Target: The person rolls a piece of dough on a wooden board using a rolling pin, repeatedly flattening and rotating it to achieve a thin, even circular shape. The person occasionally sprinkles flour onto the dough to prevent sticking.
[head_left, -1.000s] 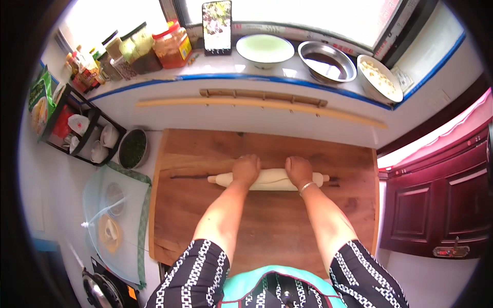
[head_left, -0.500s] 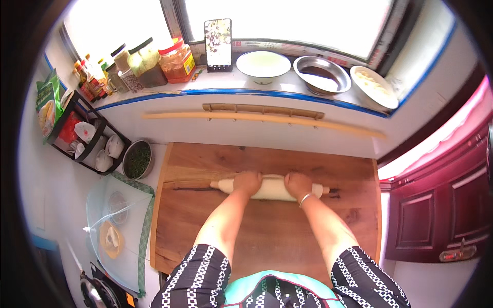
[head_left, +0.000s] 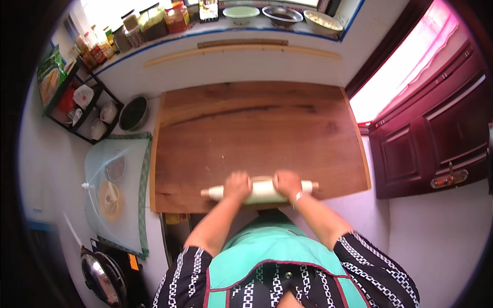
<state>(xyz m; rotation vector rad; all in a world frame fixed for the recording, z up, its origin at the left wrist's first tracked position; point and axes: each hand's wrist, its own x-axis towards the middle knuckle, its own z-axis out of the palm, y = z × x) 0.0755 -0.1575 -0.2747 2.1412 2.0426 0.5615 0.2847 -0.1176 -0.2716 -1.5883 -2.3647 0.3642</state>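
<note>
Both hands, left hand (head_left: 237,185) and right hand (head_left: 287,184), are pressed flat over the dough-wrapped rolling pin (head_left: 259,190) at the wooden board's (head_left: 257,128) 6 o'clock edge. Looks mid-roll; next push needs even pressure toward 12 o'clock.

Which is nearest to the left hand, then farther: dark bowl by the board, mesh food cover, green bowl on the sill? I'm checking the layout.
From the left hand:
1. Mesh food cover, on its left.
2. Dark bowl, beyond the board's far left corner.
3. Green bowl, far off on the sill.
</note>
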